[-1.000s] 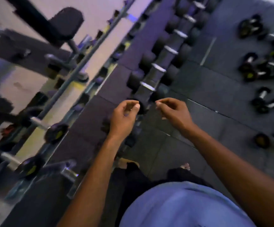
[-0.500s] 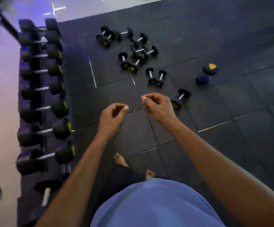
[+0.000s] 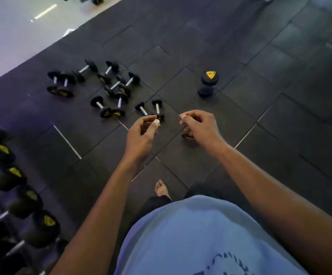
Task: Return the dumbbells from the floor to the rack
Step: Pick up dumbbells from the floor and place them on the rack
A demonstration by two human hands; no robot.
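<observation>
Several small black dumbbells (image 3: 119,84) with chrome handles and yellow end marks lie scattered on the black rubber floor ahead. Two short ones (image 3: 157,108) lie closest, just beyond my left hand (image 3: 141,135). Another dumbbell's end (image 3: 188,137) shows under my right hand (image 3: 200,128), the rest hidden. A thick dumbbell (image 3: 207,84) stands on end to the right. Both hands hover at waist height with fingers loosely curled, holding nothing. A row of racked dumbbells (image 3: 24,201) runs along the left edge.
The rubber mat ends at a pale glossy floor (image 3: 22,26) at top left. My bare foot (image 3: 162,188) stands on the mat below my hands. Open mat stretches to the right and far side.
The view has swung from the rack round to the floor dumbbells, which now lie nearer. Both hands stay raised, curled and holding nothing.
</observation>
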